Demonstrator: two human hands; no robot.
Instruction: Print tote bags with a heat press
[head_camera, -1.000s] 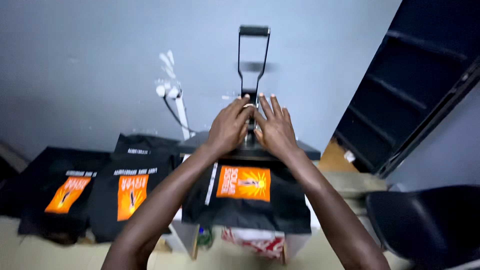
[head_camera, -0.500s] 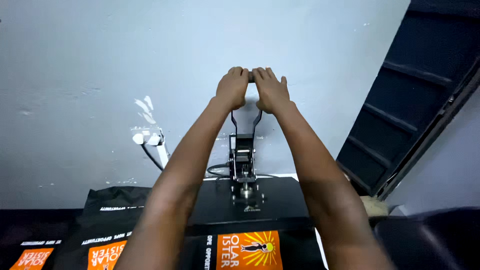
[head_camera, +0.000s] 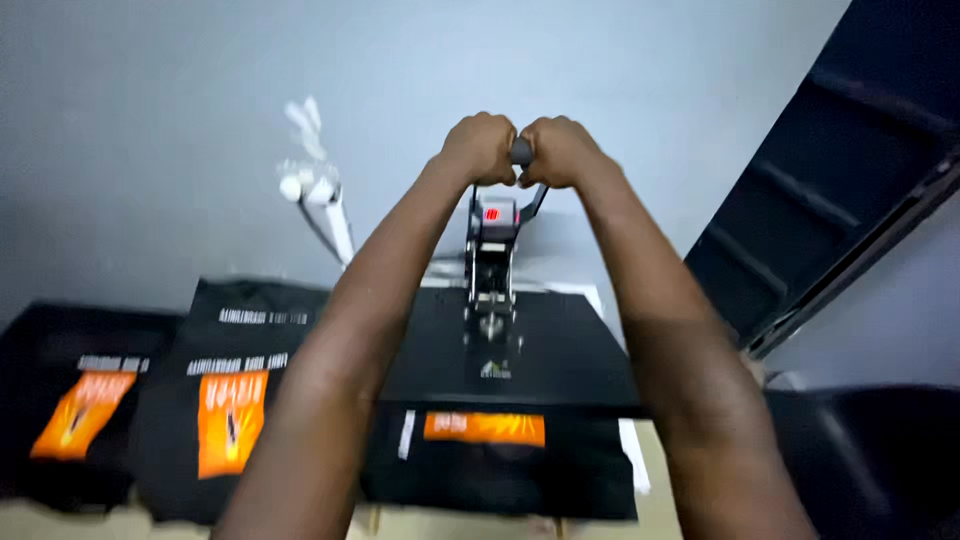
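Black upper platen of heat press lies low over black shirt at worktop front edge; orange print strip shows beneath. Left hand, right hand both fisted round handle, touching. Judged: pressing under way. Two printed shirts lie left.

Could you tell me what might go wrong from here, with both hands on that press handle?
The black garment hangs over the front edge under the top plate, so it might crease or shift. The left hand and right hand crowd the short handle; a grip could slip.
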